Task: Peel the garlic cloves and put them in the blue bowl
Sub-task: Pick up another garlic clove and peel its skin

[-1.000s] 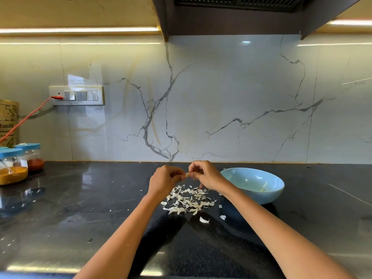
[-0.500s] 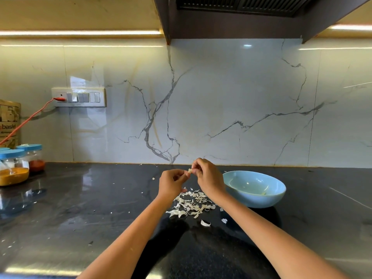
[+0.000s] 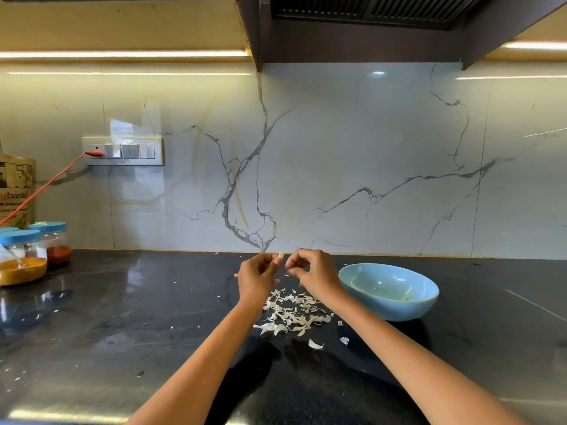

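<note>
Peeking from left hand (image 3: 256, 279) fingertips, pale, slim garlic clove (image 3: 280, 255).

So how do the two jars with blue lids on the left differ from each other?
The nearer jar holds yellow-orange powder; the farther jar holds red powder. The nearer jar looks bigger and is cut off by the frame's left edge; the farther jar shows whole. Both are clear, blue-lidded, upright on the black counter.
</note>
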